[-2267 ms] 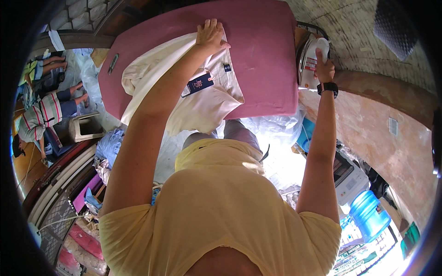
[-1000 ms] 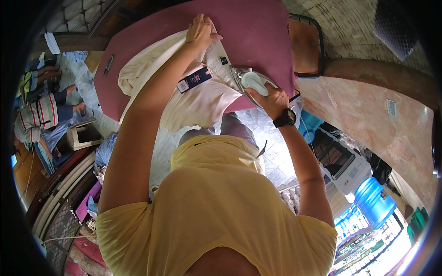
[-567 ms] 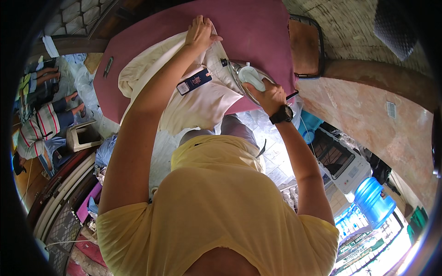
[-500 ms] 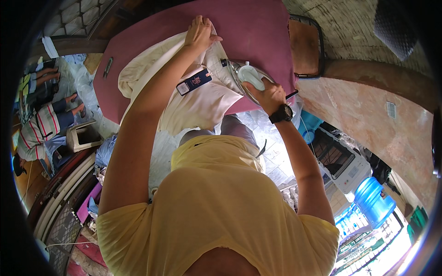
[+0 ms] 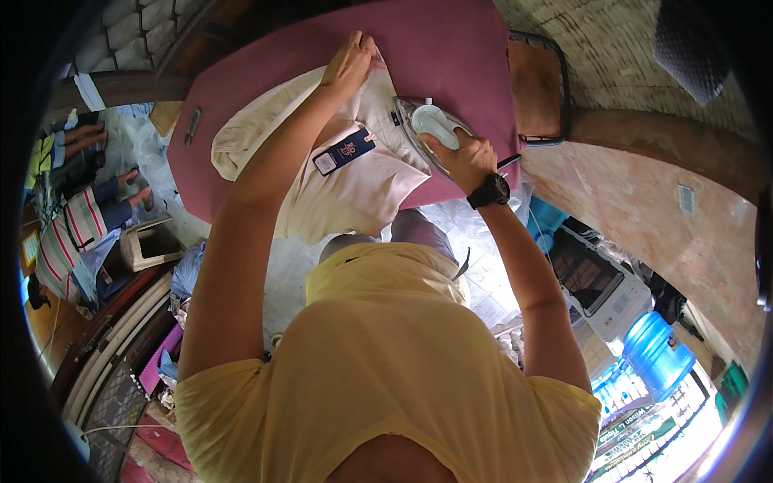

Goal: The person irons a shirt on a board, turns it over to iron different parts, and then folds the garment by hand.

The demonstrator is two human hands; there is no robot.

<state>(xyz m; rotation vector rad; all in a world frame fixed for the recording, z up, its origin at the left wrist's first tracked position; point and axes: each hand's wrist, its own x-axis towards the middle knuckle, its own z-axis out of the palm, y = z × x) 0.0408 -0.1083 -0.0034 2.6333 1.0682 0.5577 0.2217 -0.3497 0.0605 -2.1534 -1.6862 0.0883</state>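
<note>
A cream garment [image 5: 302, 197] lies spread over the maroon padded ironing surface [image 5: 322, 36], its near part hanging over the edge. A dark blue hang tag [image 5: 345, 152] rests on it. At the garment's far corner, my left hand [image 5: 352, 66] has its fingers closed on the cloth edge. My right hand [image 5: 469, 161], with a black watch at the wrist, is wrapped round the pale handle of a clothes iron [image 5: 435, 122]. The iron sits at the garment's right edge; its underside is hidden.
A small grey tool [image 5: 192, 126] lies on the surface's left end. A brown-seated chair [image 5: 535, 87] stands right, beside the wall. A beige stool [image 5: 151, 244] and people [image 5: 76, 241] are at the left. A blue water jug [image 5: 658, 356] is at the lower right.
My left hand's fingers have drawn together on the garment's far edge, where the thumb stuck out before. The iron stays in almost the same place under my right hand. The whole view shifted slightly.
</note>
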